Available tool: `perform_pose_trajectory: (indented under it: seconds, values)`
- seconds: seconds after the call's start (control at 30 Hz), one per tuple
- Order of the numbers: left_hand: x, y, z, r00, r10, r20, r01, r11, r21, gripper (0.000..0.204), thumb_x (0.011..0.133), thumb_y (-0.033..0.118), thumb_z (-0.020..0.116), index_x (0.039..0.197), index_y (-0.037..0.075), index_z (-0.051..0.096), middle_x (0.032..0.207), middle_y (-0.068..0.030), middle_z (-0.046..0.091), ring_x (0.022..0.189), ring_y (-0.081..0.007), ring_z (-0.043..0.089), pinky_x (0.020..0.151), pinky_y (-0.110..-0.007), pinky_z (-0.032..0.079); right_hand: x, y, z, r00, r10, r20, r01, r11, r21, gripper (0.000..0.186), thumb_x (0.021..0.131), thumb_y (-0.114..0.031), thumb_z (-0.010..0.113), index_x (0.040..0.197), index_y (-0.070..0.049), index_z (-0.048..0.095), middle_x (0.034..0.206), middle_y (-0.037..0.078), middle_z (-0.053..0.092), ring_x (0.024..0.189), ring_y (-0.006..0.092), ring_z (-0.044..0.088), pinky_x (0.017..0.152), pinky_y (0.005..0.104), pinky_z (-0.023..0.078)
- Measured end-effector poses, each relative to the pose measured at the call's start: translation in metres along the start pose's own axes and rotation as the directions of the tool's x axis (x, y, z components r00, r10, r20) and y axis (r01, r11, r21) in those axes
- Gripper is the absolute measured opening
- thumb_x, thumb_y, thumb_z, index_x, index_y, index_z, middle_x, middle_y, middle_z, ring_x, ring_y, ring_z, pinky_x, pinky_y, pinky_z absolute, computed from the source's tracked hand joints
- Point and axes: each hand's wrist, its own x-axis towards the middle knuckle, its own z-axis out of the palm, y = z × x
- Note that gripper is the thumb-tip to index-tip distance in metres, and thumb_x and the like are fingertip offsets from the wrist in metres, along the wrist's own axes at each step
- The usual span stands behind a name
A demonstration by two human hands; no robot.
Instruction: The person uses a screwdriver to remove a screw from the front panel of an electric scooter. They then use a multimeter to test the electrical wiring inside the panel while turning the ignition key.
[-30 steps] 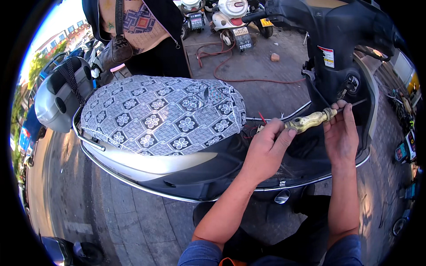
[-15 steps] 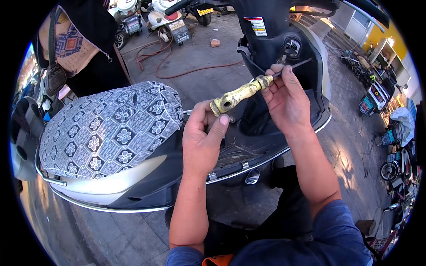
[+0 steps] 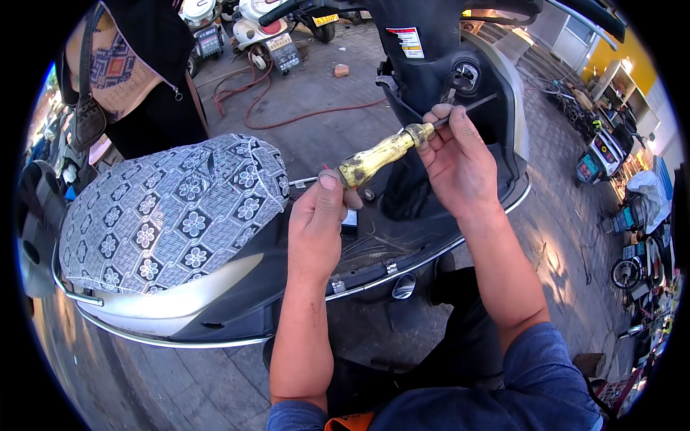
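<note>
A worn, grimy screwdriver (image 3: 379, 156) with a yellow handle is held up between my two hands, above the footboard (image 3: 381, 248) of a scooter. My left hand (image 3: 315, 226) is closed on the butt of the handle, its thumb on top. With thumb and fingers, my right hand (image 3: 460, 161) pinches the thin dark shaft just beyond the handle's collar. From there the shaft sticks out to the right, toward the scooter's dark front column (image 3: 424, 79) and a key lock (image 3: 463, 77). A tiny red bit shows beside my left thumb; what it is, I cannot tell.
The scooter's seat (image 3: 172, 215) wears a patterned cover on the left. Behind it stands a person (image 3: 151, 108) with a shoulder bag. A red hose (image 3: 309, 118) and a brick piece (image 3: 341, 70) lie on the paving. Parked scooters (image 3: 269, 43) stand farther back.
The screwdriver has turned about its length, so the hole in its handle no longer shows. My left thumb has shifted up onto the handle's end. The view has moved slightly.
</note>
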Motion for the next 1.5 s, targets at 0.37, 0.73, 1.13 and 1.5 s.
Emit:
perform_pose_trajectory:
  seconds: [0.37,0.73,1.13,1.5]
  values:
    - [0.003,0.001,0.001,0.961,0.277,-0.001,-0.245,0.852,0.463,0.034,0.112,0.031,0.063,0.099,0.0,0.065,0.079,-0.005,0.057,0.073,-0.014,0.05,0.069,-0.031,0.044,-0.001,0.001,0.001,1.0,-0.002,0.012,0.002,1.0,-0.019,0.038,0.116,-0.035,0.053,0.127,-0.002,0.069,0.114,0.009,0.074,0.103,0.017,0.071,0.094,0.0336,0.061]
    - [0.004,-0.006,0.002,0.957,0.289,0.0,-0.268,0.888,0.374,0.034,0.111,0.032,0.064,0.099,0.0,0.064,0.079,-0.0019,0.055,0.074,-0.0102,0.047,0.068,-0.029,0.042,-0.001,0.004,-0.004,0.995,-0.033,0.091,0.035,0.999,-0.011,0.036,0.117,-0.034,0.052,0.124,-0.003,0.069,0.111,0.009,0.075,0.105,0.0178,0.072,0.094,0.034,0.061]
    - [0.016,-0.081,-0.013,0.887,-0.461,0.015,0.41,0.773,-0.484,0.042,0.115,0.041,0.05,0.111,0.004,0.069,0.088,-0.0007,0.06,0.08,-0.0141,0.058,0.076,-0.033,0.051,-0.049,0.034,0.001,0.99,0.051,0.131,0.01,0.905,-0.426,0.03,0.119,-0.031,0.045,0.102,-0.007,0.049,0.093,0.005,0.059,0.084,0.0171,0.063,0.082,0.0368,0.058]
    - [-0.013,-0.144,0.014,0.792,-0.589,0.16,0.527,0.529,-0.665,0.081,0.115,0.062,0.029,0.156,-0.006,0.045,0.145,-0.0202,0.064,0.123,-0.0264,0.063,0.108,-0.039,0.047,-0.109,0.116,-0.057,0.972,0.114,0.204,0.204,0.016,-0.979,0.021,0.092,-0.015,0.078,0.106,-0.004,0.068,0.1,0.015,0.069,0.093,0.04,0.071,0.079,0.0489,0.057]
